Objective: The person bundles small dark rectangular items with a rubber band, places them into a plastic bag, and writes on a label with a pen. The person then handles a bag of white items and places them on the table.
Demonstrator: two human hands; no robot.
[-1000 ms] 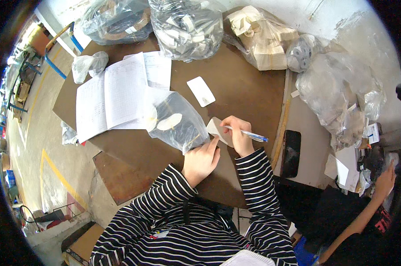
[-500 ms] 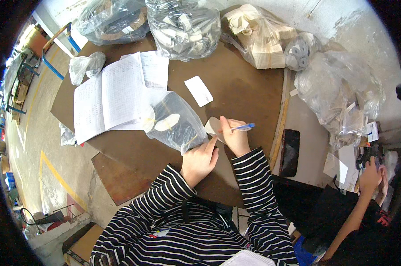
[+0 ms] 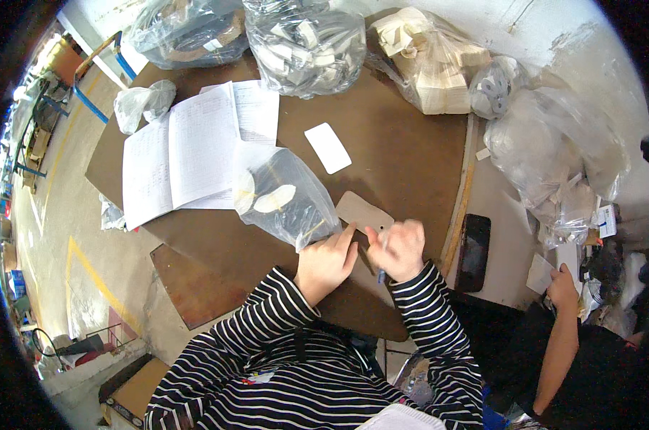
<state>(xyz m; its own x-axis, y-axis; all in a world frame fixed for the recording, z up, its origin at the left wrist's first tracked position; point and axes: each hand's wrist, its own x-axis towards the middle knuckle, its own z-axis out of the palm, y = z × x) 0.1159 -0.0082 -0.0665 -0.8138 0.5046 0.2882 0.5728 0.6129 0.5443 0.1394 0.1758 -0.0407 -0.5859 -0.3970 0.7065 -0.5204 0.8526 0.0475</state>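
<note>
A beige card tag (image 3: 363,209) with a small hole lies on the brown table in front of me. My left hand (image 3: 326,265) rests at its near edge, index finger stretched out and touching the tag, thumb apart. My right hand (image 3: 400,251) is closed around a blue pen (image 3: 382,275), which now points down toward me; slight motion blurs the fingers. Against my left hand lies a clear plastic bag (image 3: 296,193) with a pale oval piece in it. Farther off sits a white card (image 3: 328,148). An open notebook (image 3: 202,154) with handwritten pages is at the left.
Filled plastic bags (image 3: 306,54) line the table's far side, one holding beige card bundles (image 3: 443,93). Another large bag (image 3: 547,143) stands at the right. A black phone (image 3: 474,251) lies beyond the table's right edge (image 3: 459,208). A co-worker's hand (image 3: 562,288) is near papers there.
My right hand has turned and drawn back off the tag, swinging the pen from pointing right to pointing down toward me. More of the tag shows. The co-worker's hand has moved nearer.
</note>
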